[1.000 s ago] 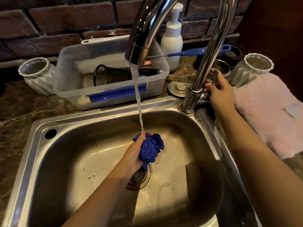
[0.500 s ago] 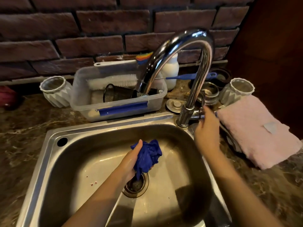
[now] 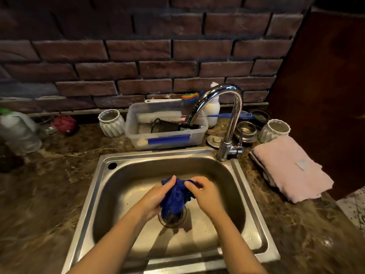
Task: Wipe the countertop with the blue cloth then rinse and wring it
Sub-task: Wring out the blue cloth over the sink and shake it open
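The wet blue cloth [image 3: 175, 194] is bunched up over the drain [image 3: 172, 216] of the steel sink [image 3: 254, 212]. My left hand [image 3: 153, 199] grips its left side with the thumb on top. My right hand [image 3: 203, 192] pinches the cloth's upper right part with curled fingers. Behind the sink's right corner stands the chrome tap [image 3: 227, 119], and no water runs from its spout. The brown marble countertop [image 3: 43, 194] surrounds the sink.
A clear plastic tub [image 3: 167, 133] with brushes sits behind the sink. White ribbed cups [image 3: 111, 122] [image 3: 273, 129] stand to its left and right. A folded pink towel [image 3: 290, 169] lies at the right, a plastic bottle [image 3: 17, 129] at the far left. A brick wall [image 3: 158, 56] backs the counter.
The water has stopped. My right hand left the tap handle and came down to take hold of the blue cloth beside my left hand. The camera has pulled back.
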